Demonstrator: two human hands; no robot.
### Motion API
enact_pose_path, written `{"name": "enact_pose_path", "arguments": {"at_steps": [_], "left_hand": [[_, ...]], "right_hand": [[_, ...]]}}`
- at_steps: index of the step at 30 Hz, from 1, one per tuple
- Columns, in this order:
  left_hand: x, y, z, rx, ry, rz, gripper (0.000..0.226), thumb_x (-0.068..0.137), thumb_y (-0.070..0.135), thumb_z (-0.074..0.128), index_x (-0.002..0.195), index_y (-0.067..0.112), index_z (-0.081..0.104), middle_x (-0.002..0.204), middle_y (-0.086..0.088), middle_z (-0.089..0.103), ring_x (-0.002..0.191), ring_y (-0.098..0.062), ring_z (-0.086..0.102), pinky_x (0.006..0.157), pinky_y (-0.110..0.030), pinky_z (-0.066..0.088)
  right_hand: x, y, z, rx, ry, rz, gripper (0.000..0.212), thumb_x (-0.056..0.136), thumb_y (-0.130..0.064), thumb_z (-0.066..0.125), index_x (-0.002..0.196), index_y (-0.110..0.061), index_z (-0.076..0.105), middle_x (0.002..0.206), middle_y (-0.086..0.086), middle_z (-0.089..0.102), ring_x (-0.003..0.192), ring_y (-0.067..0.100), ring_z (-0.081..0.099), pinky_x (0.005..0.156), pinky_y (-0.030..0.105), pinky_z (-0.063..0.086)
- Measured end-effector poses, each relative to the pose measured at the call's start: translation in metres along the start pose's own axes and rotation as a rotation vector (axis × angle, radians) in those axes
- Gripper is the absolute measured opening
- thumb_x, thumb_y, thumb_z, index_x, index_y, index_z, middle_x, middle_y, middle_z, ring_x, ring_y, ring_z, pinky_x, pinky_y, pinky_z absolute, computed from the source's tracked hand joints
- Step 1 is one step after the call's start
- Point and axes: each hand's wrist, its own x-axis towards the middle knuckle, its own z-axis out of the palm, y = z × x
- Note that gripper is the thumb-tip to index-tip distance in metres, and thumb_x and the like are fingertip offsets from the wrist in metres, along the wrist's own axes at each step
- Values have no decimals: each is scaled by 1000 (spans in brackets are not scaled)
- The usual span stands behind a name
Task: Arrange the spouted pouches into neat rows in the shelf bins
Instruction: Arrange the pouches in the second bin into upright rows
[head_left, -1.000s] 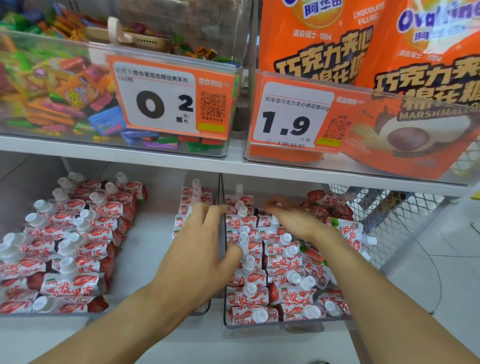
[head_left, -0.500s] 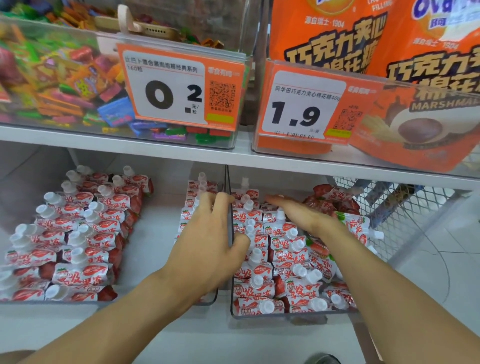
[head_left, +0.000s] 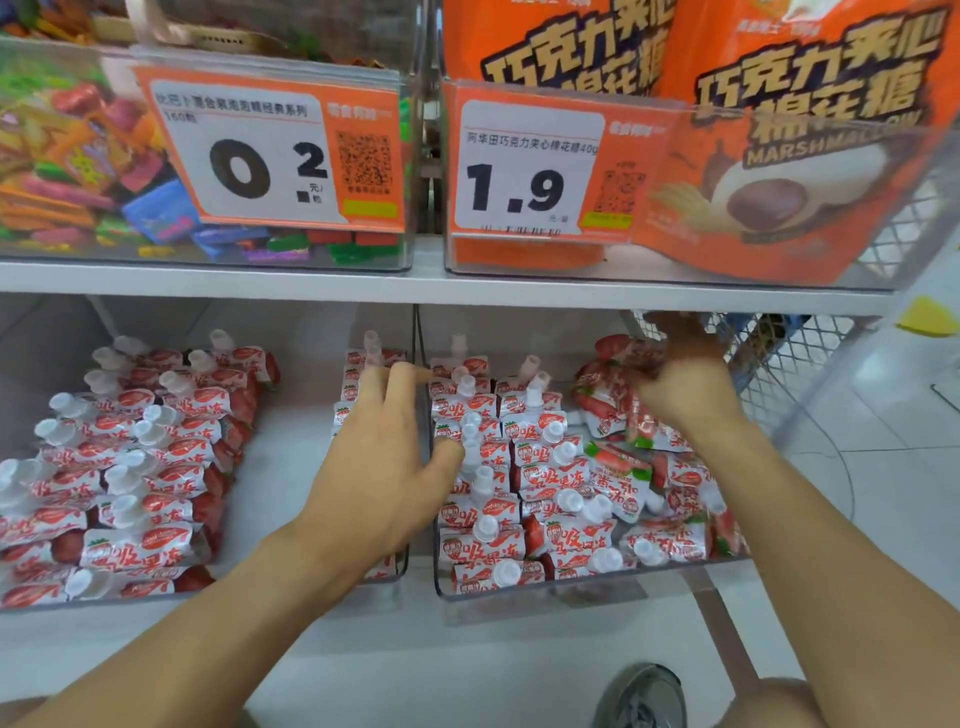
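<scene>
Red-and-white spouted pouches lie in rows in the clear right bin, with a jumbled pile along its right side. More pouches fill the left part of the clear left bin, and a short column lines its right wall. My left hand lies over the divider between the bins, fingers straight, thumb touching the right bin's pouches. My right hand, blurred, curls its fingers round pouches at that bin's back right corner.
The upper shelf edge hangs low over the bins and carries a candy bin and orange marshmallow bags. A wire mesh basket stands to the right. My shoe is on the tiled floor below.
My right hand has moved from the middle back of the right bin to its back right corner and curled onto the pouches there. My left hand has stayed on the divider.
</scene>
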Motion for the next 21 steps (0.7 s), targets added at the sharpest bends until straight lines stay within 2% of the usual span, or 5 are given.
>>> {"name": "enact_pose_path", "arguments": {"at_steps": [4, 9, 14, 17, 21], "left_hand": [[1, 0, 1, 8, 3, -3, 45, 81, 26, 58, 123, 22, 41, 114, 5, 35, 85, -17, 46, 70, -29, 34], [1, -3, 2, 13, 3, 17, 46, 81, 29, 58, 123, 22, 41, 113, 6, 35, 86, -17, 45, 71, -29, 35], [1, -4, 1, 11, -10, 19, 50, 78, 38, 52, 125, 24, 41, 115, 6, 37, 88, -15, 45, 73, -30, 36], [2, -3, 0, 1, -15, 22, 46, 80, 34, 55, 123, 23, 41, 116, 4, 38, 88, -17, 48, 74, -30, 39], [3, -2, 1, 31, -3, 32, 40, 82, 28, 59, 117, 20, 41, 109, 3, 36, 81, -17, 47, 68, -27, 36]], "right_hand": [[5, 5, 2, 45, 31, -87, 21, 82, -22, 78, 94, -6, 76, 91, 20, 71, 87, 38, 65, 79, 39, 52], [10, -20, -3, 83, 126, -118, 26, 92, -23, 69, 108, -4, 71, 111, 23, 68, 106, 41, 60, 89, 41, 46], [8, -74, 11, 112, -37, -167, 34, 95, -36, 64, 118, -13, 70, 120, 11, 69, 110, 33, 62, 88, 34, 45], [7, -89, 19, 183, -91, -48, 51, 93, -44, 63, 129, -8, 61, 128, 11, 63, 118, 28, 58, 94, 31, 42], [7, -88, 24, 252, -128, 28, 30, 95, -33, 60, 108, -9, 73, 113, 6, 73, 103, 22, 67, 85, 23, 45]]}}
